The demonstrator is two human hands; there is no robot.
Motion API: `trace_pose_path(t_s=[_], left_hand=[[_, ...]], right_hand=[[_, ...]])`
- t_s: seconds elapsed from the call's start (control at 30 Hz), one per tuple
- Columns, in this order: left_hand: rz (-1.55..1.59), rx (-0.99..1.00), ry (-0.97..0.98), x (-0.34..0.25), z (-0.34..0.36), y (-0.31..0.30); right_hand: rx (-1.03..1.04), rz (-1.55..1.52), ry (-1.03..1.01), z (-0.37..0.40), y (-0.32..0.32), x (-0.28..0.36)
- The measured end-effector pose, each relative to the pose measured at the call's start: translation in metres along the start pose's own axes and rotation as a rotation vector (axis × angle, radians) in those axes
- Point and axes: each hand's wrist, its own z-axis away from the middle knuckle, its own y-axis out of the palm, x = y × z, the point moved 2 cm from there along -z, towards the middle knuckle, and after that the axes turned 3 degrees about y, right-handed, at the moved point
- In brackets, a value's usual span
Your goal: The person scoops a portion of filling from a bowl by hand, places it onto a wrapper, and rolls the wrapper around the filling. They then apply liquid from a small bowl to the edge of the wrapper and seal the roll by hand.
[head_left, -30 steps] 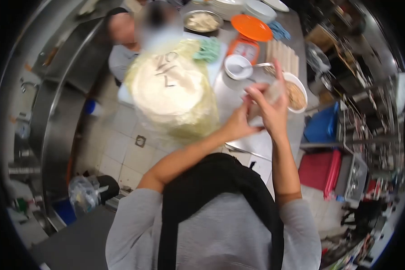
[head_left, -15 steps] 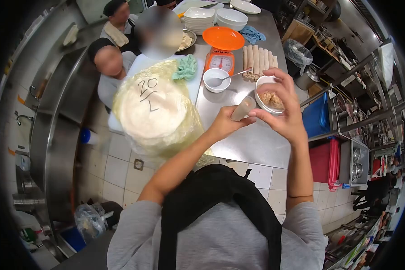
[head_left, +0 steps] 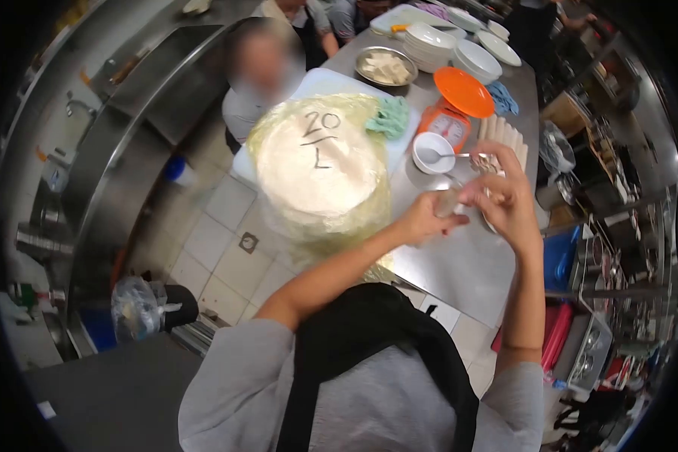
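Observation:
My left hand (head_left: 423, 220) is closed around a pale spring roll (head_left: 447, 203), held upright above the steel table. At the roll's upper end, the bent thumb and forefinger of my right hand (head_left: 511, 197) press against it; the other fingers curve apart. Behind my right hand a bowl of filling is mostly hidden. Finished pale rolls (head_left: 507, 137) lie side by side beyond it. A small white bowl (head_left: 432, 167) with a spoon (head_left: 453, 156) in it stands just past my left hand. Left of that is a big round stack of pale wrappers (head_left: 320, 177), marked "20/L", in a yellowish plastic bag.
An orange kitchen scale (head_left: 444, 128) with an orange plate (head_left: 463, 92) stands beyond the small bowl. A green cloth (head_left: 388, 118) lies by the wrappers. Farther back are a metal bowl of pale pieces (head_left: 386, 66) and stacked white dishes (head_left: 429, 47). Co-workers stand across the table.
The camera view has turned and shifted, so the table appears farther right. My right thumb and forefinger have come together at the roll's end. My left hand still holds the roll.

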Motion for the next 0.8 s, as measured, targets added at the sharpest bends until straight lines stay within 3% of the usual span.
trace_pose_path(t_s=[0.1, 0.17, 0.23, 0.33, 0.47, 0.57, 0.67, 0.73, 0.77, 0.8], left_hand=[[-0.099, -0.060, -0.148, -0.003, 0.009, -0.014], [-0.031, -0.178, -0.094, -0.013, 0.017, -0.022], [-0.035, -0.195, -0.063, -0.019, 0.023, -0.033], [-0.076, -0.242, -0.032, -0.025, 0.025, -0.039], [-0.119, -0.284, -0.053, -0.023, 0.020, -0.038], [-0.108, -0.271, -0.067, -0.019, 0.018, -0.036], [-0.125, -0.269, -0.083, -0.018, 0.015, -0.036], [-0.134, -0.265, -0.064, -0.020, 0.012, -0.037], [-0.135, -0.261, -0.055, -0.019, 0.013, -0.037], [-0.131, -0.258, -0.064, -0.017, 0.013, -0.036]], right_hand=[[-0.213, -0.198, 0.148, -0.008, 0.010, -0.043], [-0.190, 0.026, 0.165, -0.002, 0.046, -0.107], [-0.040, 0.357, 0.348, 0.018, 0.093, -0.147], [0.024, 0.556, 0.334, 0.031, 0.130, -0.164], [0.124, 0.582, 0.364, 0.027, 0.140, -0.175], [0.071, 0.492, 0.320, 0.021, 0.139, -0.181], [0.179, 0.528, 0.344, 0.015, 0.139, -0.179], [-0.040, 0.338, 0.376, 0.011, 0.126, -0.174], [-0.038, 0.337, 0.381, 0.009, 0.124, -0.172], [-0.188, -0.021, 0.424, 0.007, 0.117, -0.170]])
